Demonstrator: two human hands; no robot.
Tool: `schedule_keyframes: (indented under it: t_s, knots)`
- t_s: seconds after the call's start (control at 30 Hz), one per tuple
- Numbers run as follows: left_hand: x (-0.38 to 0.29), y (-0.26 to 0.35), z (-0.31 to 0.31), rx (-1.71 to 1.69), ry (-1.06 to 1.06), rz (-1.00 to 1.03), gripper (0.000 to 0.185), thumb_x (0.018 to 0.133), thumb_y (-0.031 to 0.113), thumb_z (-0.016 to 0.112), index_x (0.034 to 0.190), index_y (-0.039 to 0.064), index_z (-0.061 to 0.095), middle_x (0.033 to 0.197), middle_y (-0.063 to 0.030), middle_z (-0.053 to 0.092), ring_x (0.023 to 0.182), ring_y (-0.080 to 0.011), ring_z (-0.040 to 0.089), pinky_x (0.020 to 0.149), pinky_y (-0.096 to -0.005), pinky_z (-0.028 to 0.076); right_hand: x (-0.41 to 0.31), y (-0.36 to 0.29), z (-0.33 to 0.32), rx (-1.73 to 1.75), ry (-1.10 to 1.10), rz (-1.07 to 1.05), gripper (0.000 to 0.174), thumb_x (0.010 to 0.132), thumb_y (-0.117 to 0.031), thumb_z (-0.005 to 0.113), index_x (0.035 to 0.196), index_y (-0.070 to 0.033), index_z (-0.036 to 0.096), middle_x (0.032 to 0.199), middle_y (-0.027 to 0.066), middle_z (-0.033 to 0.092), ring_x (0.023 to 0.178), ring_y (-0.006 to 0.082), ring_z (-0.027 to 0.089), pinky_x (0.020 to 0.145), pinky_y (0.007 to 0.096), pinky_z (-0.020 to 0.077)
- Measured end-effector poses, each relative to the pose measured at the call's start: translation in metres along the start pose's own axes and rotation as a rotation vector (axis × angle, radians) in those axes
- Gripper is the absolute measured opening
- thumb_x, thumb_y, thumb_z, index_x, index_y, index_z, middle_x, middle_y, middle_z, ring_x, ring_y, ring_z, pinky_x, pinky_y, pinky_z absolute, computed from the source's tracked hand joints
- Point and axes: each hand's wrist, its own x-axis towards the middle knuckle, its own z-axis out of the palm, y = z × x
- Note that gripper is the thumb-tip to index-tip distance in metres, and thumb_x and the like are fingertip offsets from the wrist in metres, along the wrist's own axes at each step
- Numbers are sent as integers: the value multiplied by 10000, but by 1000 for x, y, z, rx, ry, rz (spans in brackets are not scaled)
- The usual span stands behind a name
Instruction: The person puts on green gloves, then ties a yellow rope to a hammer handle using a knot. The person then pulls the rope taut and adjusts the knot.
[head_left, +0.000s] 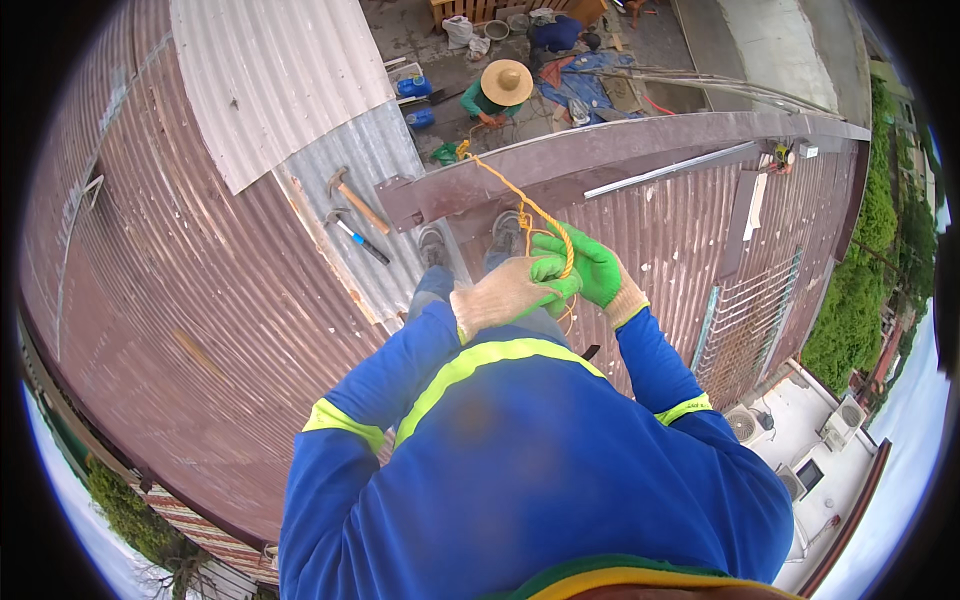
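A twisted yellow rope (517, 189) runs from a knot at the metal beam (600, 146) back to my hands. My left hand (514, 289), in a knitted glove with green coating, pinches the rope's bend between fingers and thumb. My right hand (596, 266), gloved alike, cups the rope from the other side, its fingers curled behind it. Thinner strands and a knotted yellow piece hang near the fingers, partly hidden by them. Below the beam, a person in a straw hat (506, 82) has both hands near a thin line leading towards the knot.
Two hammers, one wooden-handled (364, 208) and one blue-and-black-handled (360, 238), lie on the grey corrugated sheet (360, 150). A metal ladder-like frame (750, 311) and a power tool (784, 157) rest on the brown roof (660, 247). Beyond the beam, the roof drops to a lower work area.
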Motion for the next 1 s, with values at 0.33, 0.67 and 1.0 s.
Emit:
schedule_keyframes:
  t_s: [0.33, 0.67, 1.0]
  knots:
    - [-10, 2, 10, 663, 27, 36, 437, 975, 373, 658, 1305, 88, 629, 1225, -176, 681, 1118, -363, 672, 953, -446, 540, -21, -62, 87, -836, 199, -319, 422, 1081, -247, 599, 1448, -38, 593, 915, 9, 671, 570, 0, 388, 498, 175, 322]
    - [56, 28, -21, 938, 535, 570, 686, 836, 303, 814, 1436, 86, 562, 1384, -162, 626, 1307, -368, 590, 1099, -496, 466, -87, -74, 147, -1235, 170, -299, 365, 1018, -157, 595, 1361, -82, 693, 838, -20, 631, 738, 68, 507, 661, 225, 413]
    - [87, 43, -150, 1003, 652, 177, 218, 1014, 252, 593, 1155, 156, 728, 1162, -87, 730, 1074, -340, 691, 914, -424, 539, -191, -114, 156, -708, -24, -1224, 407, 955, -47, 624, 1356, 15, 651, 1015, 170, 731, 676, 142, 645, 608, 293, 537]
